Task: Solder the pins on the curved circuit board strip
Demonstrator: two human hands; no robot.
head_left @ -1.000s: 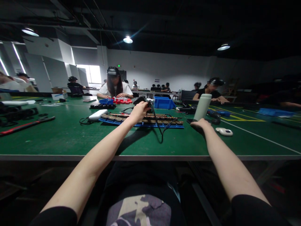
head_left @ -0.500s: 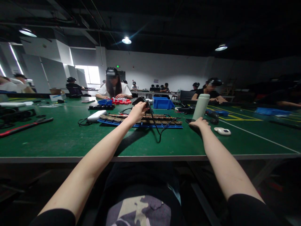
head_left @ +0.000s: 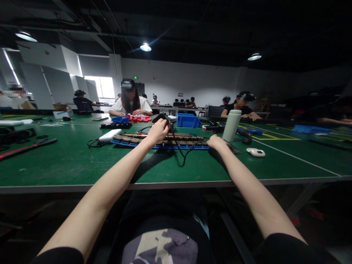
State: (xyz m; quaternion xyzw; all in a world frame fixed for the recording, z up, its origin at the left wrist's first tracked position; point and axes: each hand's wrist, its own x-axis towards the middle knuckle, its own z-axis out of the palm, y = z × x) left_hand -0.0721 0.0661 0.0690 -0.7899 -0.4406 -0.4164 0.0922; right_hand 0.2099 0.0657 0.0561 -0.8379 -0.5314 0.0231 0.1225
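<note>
My left hand (head_left: 158, 132) is closed on a black cable (head_left: 176, 138), above a long blue rack (head_left: 162, 147) that bears rows of thin gold-coloured rods. A dark, flat-looking piece (head_left: 159, 117) shows just past my left fingers, and its kind is unclear. From my left hand the cable drops in a loop in front of the rack and rises to its right end. There my right hand (head_left: 217, 142) has its fingers curled together at the cable's end; the fingertips are partly hidden. Just right of that hand lies a dark flat phone-like slab (head_left: 233, 148).
A pale green bottle (head_left: 231, 125) stands beyond my right hand, with a white earphone case (head_left: 256, 153) to its right. A white power bank-like block (head_left: 110, 135) lies left of the rack. Behind are a blue bin (head_left: 188, 120) and a co-worker (head_left: 130, 99) with red parts (head_left: 139, 118).
My right hand has moved left, from beside the bottle and the dark slab to the cable at the rack's right end. My left hand stays on the cable. The view has shifted slightly.
</note>
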